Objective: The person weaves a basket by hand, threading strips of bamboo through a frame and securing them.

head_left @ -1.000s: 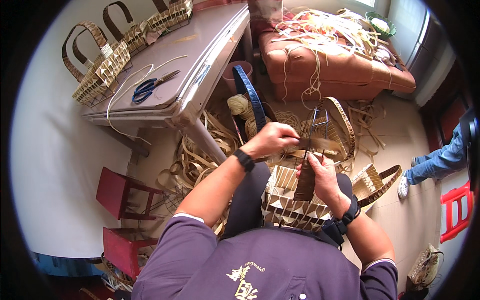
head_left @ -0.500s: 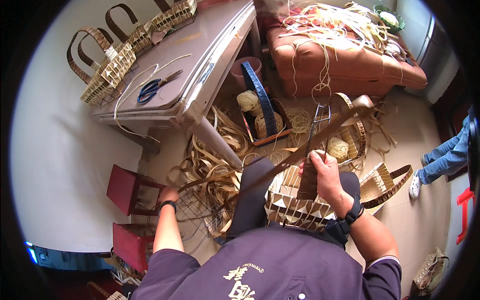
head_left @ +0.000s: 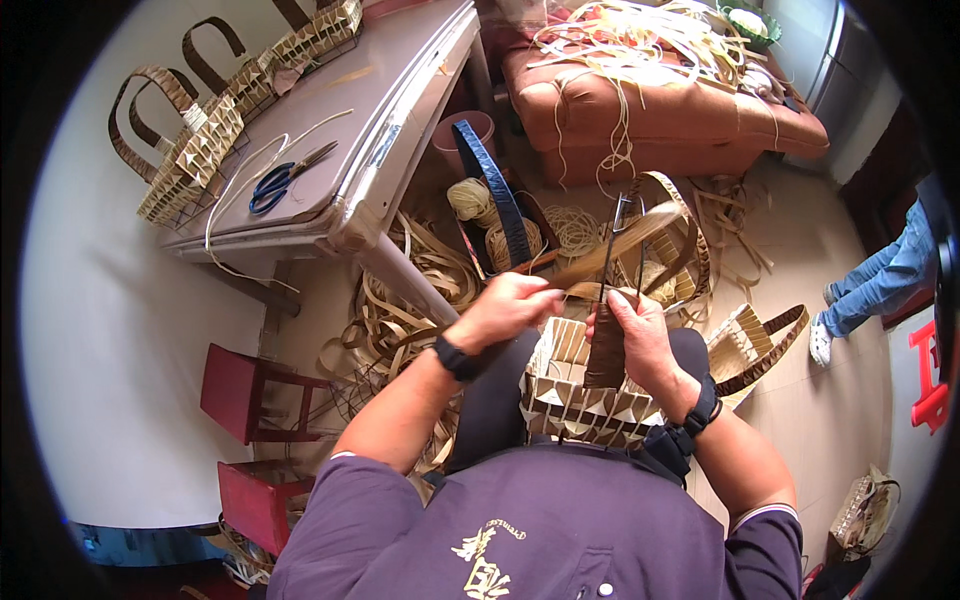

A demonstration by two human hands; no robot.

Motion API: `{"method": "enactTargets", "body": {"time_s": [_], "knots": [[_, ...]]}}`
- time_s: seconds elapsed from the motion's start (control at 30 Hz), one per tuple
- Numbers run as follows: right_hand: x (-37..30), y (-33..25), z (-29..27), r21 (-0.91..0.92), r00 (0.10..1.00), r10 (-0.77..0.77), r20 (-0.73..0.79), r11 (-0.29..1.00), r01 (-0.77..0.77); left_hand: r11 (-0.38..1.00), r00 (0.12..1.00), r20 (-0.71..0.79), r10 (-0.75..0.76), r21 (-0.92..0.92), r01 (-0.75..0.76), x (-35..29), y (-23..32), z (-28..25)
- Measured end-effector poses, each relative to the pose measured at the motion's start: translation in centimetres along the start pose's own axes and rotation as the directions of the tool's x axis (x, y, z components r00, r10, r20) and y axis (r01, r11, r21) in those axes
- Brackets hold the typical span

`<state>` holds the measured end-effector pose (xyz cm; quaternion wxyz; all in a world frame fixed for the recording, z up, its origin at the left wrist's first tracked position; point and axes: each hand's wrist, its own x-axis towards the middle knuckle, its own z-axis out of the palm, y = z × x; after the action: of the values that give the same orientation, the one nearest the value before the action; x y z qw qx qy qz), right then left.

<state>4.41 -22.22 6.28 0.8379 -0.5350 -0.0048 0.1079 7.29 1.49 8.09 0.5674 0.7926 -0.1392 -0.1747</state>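
Note:
A cream and brown woven basket point(head_left: 543, 412) rests on my lap, its wire handle point(head_left: 604, 262) standing upright. Dark brown strip is wound around the lower part of that handle point(head_left: 606, 358). My right hand point(head_left: 645, 340) is closed around the wrapped handle, thumb on top. Beside it on the left, my left hand point(head_left: 508, 308) has its fingers closed on a long brown strip point(head_left: 590, 262). One part of the strip sweeps up to the right past the handle, blurred by motion; another trails down left beneath my left wrist.
Tangled strips point(head_left: 400, 290) cover the floor by the table leg. On the table point(head_left: 370, 110) lie blue-handled scissors point(head_left: 285, 180) and finished baskets point(head_left: 195, 150). Red stools point(head_left: 240, 395) stand at left. A basket point(head_left: 740, 345) sits at right, near a person's jeans-clad legs point(head_left: 880, 270).
My left hand has swung from the far left, by the stools, in toward the handle, bringing the brown strip along. My right hand keeps its hold on the handle. The view has shifted slightly.

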Motion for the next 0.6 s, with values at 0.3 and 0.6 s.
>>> {"method": "enactTargets", "body": {"time_s": [0.3, 0.6], "knots": [[0.4, 0.3, 2.3, 0.025, 0.999, 0.017, 0.041, 1.000, -0.018, 0.194, 0.327, -0.575, -0.750, 0.281, 0.940, -25.3, -26.7, -25.4], [0.3, 0.1, 1.1, -0.020, 1.000, 0.005, 0.023, 1.000, -0.005, 0.935, 0.915, -0.301, -0.270, -0.310, 0.174, -14.1, -12.4, -12.5]]}}
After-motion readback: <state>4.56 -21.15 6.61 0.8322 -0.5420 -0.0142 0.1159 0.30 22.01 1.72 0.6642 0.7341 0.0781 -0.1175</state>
